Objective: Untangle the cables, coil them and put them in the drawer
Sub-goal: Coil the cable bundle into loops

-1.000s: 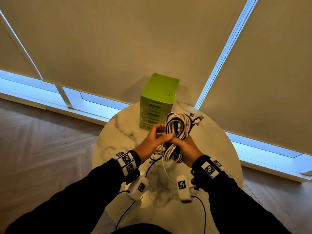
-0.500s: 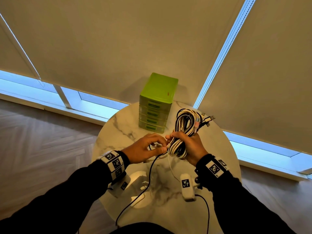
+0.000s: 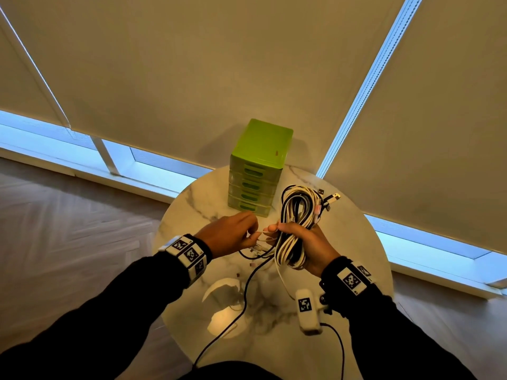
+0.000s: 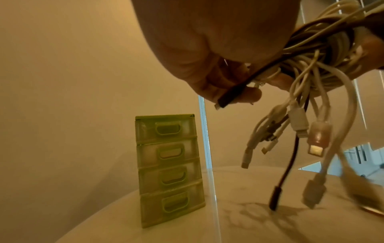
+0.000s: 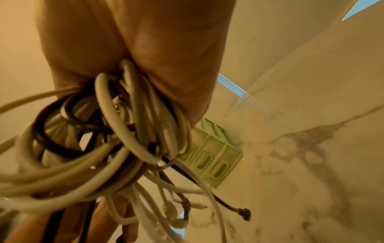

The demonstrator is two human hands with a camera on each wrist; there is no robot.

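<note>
A room in a home or office, by the windows

A small round marble table (image 3: 356,242) stood on a herringbone wood floor (image 3: 68,229), close to low windows (image 3: 164,165) covered almost fully by beige roller blinds (image 3: 192,78). A little green drawer unit (image 3: 260,149) sat on the table; whether this was a home or an office could not be told.

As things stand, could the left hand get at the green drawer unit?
Probably yes, but not free: the left hand pinches a black plug. The drawer unit stands just beyond it, nothing between them.
</note>
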